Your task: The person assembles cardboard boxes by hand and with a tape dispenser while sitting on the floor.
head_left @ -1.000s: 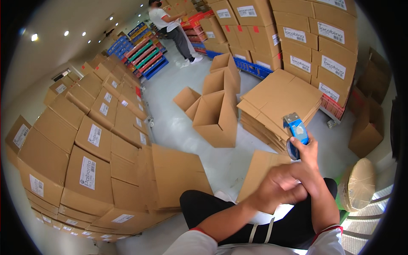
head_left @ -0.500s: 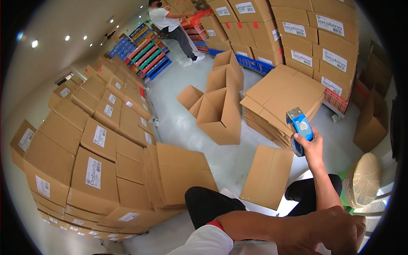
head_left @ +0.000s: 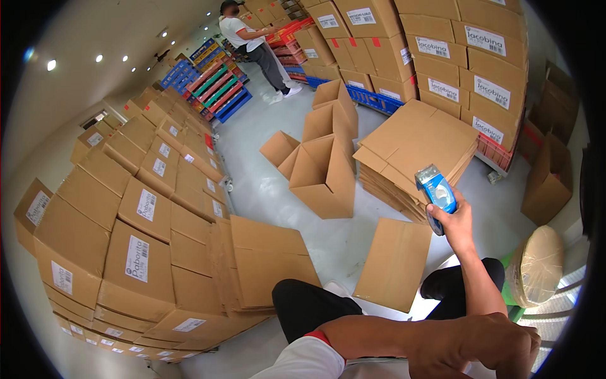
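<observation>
My right hand (head_left: 456, 220) is wrapped round a blue tape dispenser (head_left: 437, 189), held up in front of the flat cardboard stack (head_left: 420, 136). The dispenser's metal end points up and away from me. My left arm crosses my lap, and my left hand (head_left: 508, 338) rests by my right forearm near the elbow; its fingers are mostly hidden. Below the dispenser, a flattened cardboard box (head_left: 392, 265) lies on the floor between my knees.
Several open boxes (head_left: 323, 174) stand on the floor ahead. Labelled cartons (head_left: 142, 208) are stacked high on the left, more cartons (head_left: 439, 63) on pallets at back right. A wrapped roll (head_left: 543, 265) stands at right. Another person (head_left: 252, 44) stands at the far end beside crates.
My right hand and the dispenser have moved slightly left, and the dispenser tilts further left. My left hand stays by my right forearm. The far person's head and arms have shifted slightly.
</observation>
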Motion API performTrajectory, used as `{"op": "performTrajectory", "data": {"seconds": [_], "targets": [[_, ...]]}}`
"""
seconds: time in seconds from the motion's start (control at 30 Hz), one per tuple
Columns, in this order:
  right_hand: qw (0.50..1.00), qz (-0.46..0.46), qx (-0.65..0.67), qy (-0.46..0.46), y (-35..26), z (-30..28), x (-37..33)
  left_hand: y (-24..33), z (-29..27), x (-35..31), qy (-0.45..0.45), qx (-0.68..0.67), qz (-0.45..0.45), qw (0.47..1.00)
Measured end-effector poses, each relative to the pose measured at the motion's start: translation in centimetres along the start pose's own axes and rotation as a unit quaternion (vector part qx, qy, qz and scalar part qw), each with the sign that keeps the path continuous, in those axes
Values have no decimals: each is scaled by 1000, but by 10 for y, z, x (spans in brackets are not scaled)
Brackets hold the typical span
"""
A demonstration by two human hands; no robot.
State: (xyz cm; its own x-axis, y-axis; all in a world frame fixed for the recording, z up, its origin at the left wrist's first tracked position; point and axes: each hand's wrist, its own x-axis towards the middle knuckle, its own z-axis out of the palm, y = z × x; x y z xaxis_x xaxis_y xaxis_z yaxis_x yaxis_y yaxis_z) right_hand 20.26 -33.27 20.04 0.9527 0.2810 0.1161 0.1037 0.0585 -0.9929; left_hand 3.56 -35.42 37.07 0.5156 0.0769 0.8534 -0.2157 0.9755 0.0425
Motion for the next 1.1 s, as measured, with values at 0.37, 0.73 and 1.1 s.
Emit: {"op": "performTrajectory", "data": {"seconds": [0.37,0.73,1.1], "targets": [[1000,-7,-3,-5,3,4,-4,12,-1,0,1,16,-26,1000],[989,59,100,94,21,-7,21,80,-112,-75,114,457,-495,730],[981,118,138,65,40,-22,31,206,-292,-238,-7,882,-443,161]]}}
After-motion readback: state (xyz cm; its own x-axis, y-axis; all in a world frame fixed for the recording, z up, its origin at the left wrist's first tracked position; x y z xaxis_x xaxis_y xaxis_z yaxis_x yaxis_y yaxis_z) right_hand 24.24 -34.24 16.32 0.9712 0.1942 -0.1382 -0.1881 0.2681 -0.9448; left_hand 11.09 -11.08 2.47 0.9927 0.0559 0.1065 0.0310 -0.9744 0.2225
